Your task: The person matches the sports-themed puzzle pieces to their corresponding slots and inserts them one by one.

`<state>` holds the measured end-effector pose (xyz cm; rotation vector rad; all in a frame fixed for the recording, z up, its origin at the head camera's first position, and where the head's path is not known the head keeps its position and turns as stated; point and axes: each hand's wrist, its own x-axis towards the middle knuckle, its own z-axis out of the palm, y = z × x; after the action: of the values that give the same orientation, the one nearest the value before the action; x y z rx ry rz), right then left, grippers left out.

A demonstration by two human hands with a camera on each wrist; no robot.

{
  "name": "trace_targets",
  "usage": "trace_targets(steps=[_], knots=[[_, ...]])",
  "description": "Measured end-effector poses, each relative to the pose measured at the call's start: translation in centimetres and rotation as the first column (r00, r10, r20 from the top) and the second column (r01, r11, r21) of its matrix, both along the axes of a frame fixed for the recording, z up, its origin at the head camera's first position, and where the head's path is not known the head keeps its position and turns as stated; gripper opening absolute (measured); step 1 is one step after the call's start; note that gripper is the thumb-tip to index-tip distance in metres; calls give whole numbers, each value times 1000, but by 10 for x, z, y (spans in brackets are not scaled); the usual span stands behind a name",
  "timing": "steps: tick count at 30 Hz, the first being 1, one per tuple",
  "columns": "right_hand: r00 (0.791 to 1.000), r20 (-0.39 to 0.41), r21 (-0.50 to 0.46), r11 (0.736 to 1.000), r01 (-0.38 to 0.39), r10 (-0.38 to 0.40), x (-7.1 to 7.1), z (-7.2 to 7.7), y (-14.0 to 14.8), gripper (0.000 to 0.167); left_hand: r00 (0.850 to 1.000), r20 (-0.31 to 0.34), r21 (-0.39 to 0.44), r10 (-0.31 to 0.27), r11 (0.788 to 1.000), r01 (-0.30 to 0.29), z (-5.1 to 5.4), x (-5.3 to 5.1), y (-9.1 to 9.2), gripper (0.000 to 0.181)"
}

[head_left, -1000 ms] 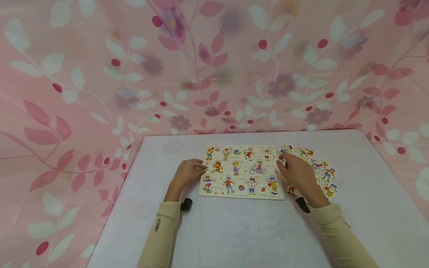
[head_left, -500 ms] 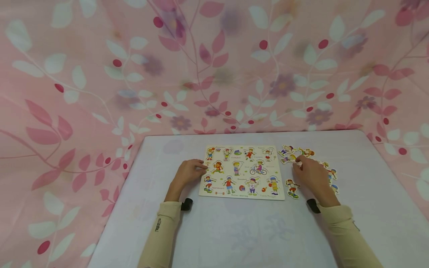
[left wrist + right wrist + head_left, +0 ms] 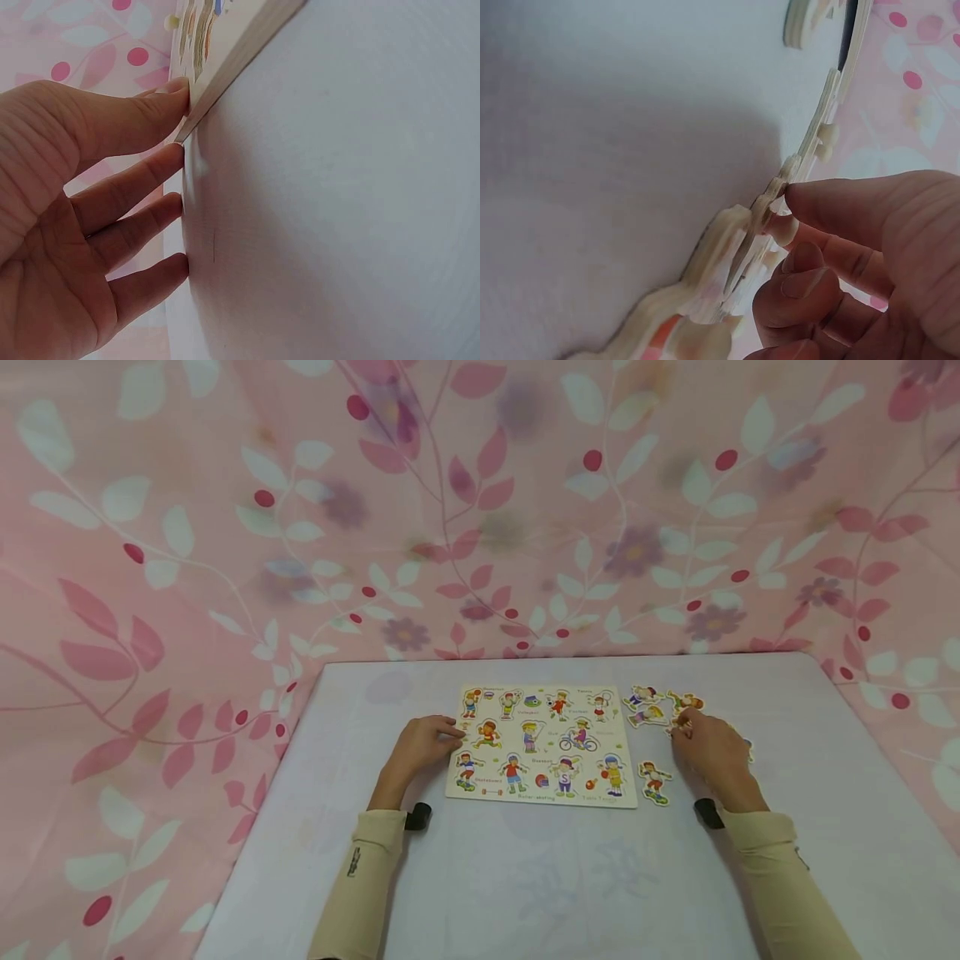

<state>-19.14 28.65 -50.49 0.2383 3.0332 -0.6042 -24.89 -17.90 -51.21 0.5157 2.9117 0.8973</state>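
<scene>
A flat puzzle board [image 3: 542, 795] printed with children playing sports lies on the table. My left hand [image 3: 422, 747] rests at its left edge. In the left wrist view, the thumb [image 3: 154, 112] touches the board's edge [image 3: 240, 64] and the fairly straight fingers touch down beside it. Over the loose cut-out pieces on the right is my right hand [image 3: 716, 756]. Its thumb and curled fingers pinch a knobbed wooden puzzle piece [image 3: 769, 204] at the edge, beside its round knob [image 3: 783, 229]. The palm hides several pieces in the head view.
A skateboarder piece [image 3: 655, 782] lies alone just right of the board. More pieces [image 3: 647, 717] lie near the board's upper right corner, some close together. A white cloth covers the table [image 3: 525, 885], and a pink floral curtain [image 3: 480, 510] hangs behind it.
My right hand has moved right, away from the board's right edge and onto the loose pieces, uncovering the skateboarder piece. My left hand has stayed at the board's left edge.
</scene>
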Motion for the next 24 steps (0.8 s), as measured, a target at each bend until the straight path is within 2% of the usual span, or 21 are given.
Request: trace_targets(steps=[6,12,18,24], knots=[[999,37,9,1000,11,-11,-2,2,-1,22,1000,-10,5,-8,1000,8,-2,0,-1,16],[998,64,11,1000,4,-5,-1,5,2,23,1000,-10,6,-13,1000,13,-2,0,-1,16],[998,61,8,1000,-15,14,1,6,5,21,1000,0,4,-5,1000,5,2,1,-1,16],[999,31,7,1000,-19,19,1,4,5,19,1000,-6,13,-13,1000,13,-1,0,-2,16]])
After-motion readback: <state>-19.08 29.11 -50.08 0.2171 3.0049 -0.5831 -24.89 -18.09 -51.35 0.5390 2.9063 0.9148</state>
